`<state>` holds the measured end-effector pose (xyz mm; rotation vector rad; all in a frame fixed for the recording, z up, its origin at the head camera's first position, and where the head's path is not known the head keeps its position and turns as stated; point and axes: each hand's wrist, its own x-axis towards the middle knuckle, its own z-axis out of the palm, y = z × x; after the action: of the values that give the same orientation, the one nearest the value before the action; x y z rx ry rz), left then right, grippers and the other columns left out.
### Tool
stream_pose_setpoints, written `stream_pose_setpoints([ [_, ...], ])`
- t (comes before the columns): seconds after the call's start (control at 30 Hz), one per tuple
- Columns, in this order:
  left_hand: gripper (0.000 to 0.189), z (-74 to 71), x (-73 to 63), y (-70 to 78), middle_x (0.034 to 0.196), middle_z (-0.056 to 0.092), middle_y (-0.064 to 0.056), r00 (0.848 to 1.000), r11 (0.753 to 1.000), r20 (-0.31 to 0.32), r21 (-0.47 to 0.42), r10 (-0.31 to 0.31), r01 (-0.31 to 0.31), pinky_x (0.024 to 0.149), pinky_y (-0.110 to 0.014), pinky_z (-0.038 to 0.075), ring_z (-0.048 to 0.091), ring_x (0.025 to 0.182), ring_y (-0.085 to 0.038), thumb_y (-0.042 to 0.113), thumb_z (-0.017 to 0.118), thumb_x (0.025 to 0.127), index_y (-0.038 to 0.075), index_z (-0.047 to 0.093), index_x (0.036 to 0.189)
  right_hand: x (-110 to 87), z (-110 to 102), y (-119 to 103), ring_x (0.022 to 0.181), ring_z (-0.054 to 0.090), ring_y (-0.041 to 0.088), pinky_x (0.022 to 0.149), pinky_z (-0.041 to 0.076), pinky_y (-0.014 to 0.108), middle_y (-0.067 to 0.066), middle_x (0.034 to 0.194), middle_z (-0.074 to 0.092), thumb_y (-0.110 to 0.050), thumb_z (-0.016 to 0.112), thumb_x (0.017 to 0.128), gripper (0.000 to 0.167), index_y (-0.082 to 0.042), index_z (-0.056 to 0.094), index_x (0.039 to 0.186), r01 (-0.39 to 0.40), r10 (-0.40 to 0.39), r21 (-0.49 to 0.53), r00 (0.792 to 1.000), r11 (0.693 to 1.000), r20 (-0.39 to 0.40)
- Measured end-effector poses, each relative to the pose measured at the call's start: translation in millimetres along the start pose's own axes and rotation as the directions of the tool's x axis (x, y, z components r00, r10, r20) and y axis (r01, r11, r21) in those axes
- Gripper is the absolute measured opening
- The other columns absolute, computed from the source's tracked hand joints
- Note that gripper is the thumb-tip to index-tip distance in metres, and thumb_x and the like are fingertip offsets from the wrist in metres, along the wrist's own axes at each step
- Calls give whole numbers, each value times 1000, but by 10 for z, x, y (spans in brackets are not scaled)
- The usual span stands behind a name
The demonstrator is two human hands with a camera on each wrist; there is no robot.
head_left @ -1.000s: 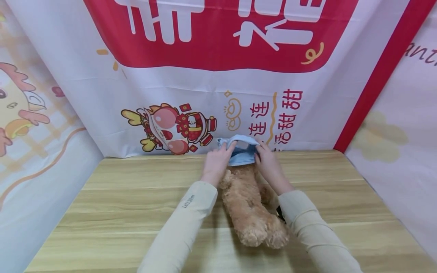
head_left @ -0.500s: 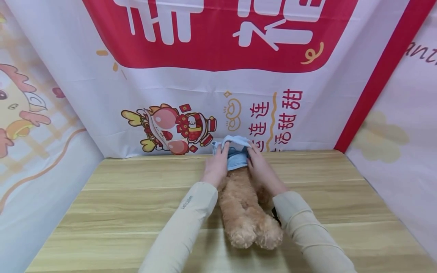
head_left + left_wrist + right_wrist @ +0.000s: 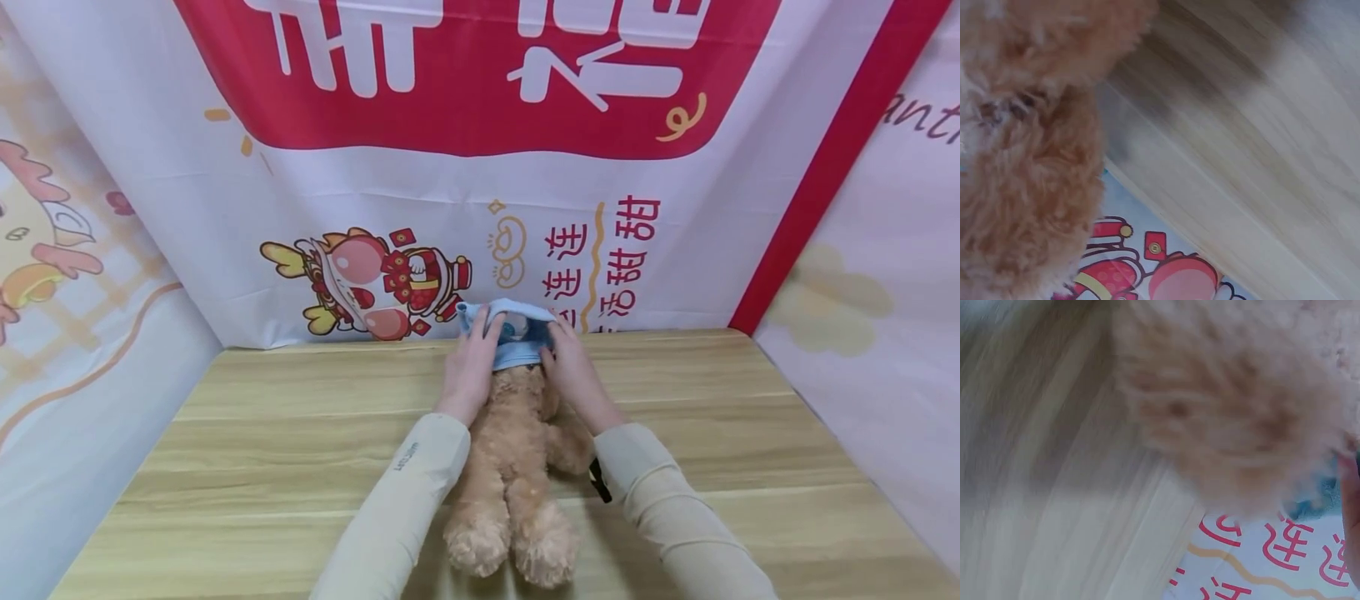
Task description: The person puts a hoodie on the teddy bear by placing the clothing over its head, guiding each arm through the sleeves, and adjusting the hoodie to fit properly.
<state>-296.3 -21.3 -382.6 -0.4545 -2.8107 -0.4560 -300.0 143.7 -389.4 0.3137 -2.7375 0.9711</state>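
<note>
A light-brown plush toy (image 3: 513, 450) lies on the table with its legs toward me. Its top end is inside or under a light-blue cloth item (image 3: 517, 357), a small hat or garment; which one I cannot tell. My left hand (image 3: 468, 367) grips the cloth's left edge, and the right hand (image 3: 576, 371) pinches its right edge. Curly plush fur (image 3: 1029, 187) fills the left side of the left wrist view. In the right wrist view, blurred fur (image 3: 1229, 412) is next to the blue cloth (image 3: 1319, 500), with part of a finger (image 3: 1350, 512) at the edge.
The wooden table (image 3: 300, 467) meets a white and red printed cloth backdrop (image 3: 420, 179) just behind the blue item. Printed cloth walls stand left (image 3: 82, 333) and right (image 3: 862, 400). A black strap (image 3: 598, 481) shows by the right cuff.
The plush toy has turned, its legs swinging left to point straight toward me. Both hands have shifted slightly left with the blue cloth, which stays gripped throughout.
</note>
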Motion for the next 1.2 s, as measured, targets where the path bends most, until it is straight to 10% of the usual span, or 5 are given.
stream_pose_setpoints([
  [0.23, 58, 13, -19, -72, 143, 46, -13, 997, 997, -16, 40, 70, -69, 86, -47, 54, 55, 119, -36, -11, 51, 90, 13, 43, 141, 4, 63, -8, 111, 59, 36, 75, 55, 39, 17, 156, 26, -2, 46, 97, 50, 2, 34, 145, -178, 176, 192, 984, 965, 26],
  [0.4, 50, 58, -47, -126, 140, 50, -12, 997, 995, 3, 60, 81, -81, 84, -45, 55, 55, 122, -33, -8, 48, 92, 10, 45, 138, 19, 138, -20, 109, 60, 41, 85, 55, 45, 23, 151, 33, -1, 45, 95, 50, 4, 35, 144, -227, 224, 297, 974, 928, 43],
  [0.73, 42, 138, -149, -242, 135, 55, -13, 996, 995, -15, 42, 92, -91, 88, -44, 54, 60, 114, -32, -5, 45, 95, 6, 50, 134, -15, 237, -76, 139, 35, 37, 113, 34, 48, 23, 152, 30, -8, 55, 94, 50, 7, 40, 139, -153, 153, -1, 988, 988, 18],
  [1.0, 42, 173, -167, -296, 137, 54, -14, 996, 995, -3, 22, 94, -94, 83, -47, 55, 62, 110, -34, -4, 51, 92, 7, 53, 132, -5, 269, -107, 144, 23, 39, 117, 26, 48, 25, 157, 16, -13, 51, 97, 56, 7, 30, 145, -235, 230, 63, 970, 970, 82],
  [1.2, 56, 119, -93, -304, 144, 48, -14, 991, 991, 131, -136, 8, 10, 100, -45, 48, 52, 127, -32, -8, 61, 84, 4, 48, 138, -5, 281, -46, 142, 29, 36, 116, 28, 47, 20, 156, 23, -16, 53, 97, 54, 5, 34, 144, -232, 229, 62, 972, 971, 55],
])
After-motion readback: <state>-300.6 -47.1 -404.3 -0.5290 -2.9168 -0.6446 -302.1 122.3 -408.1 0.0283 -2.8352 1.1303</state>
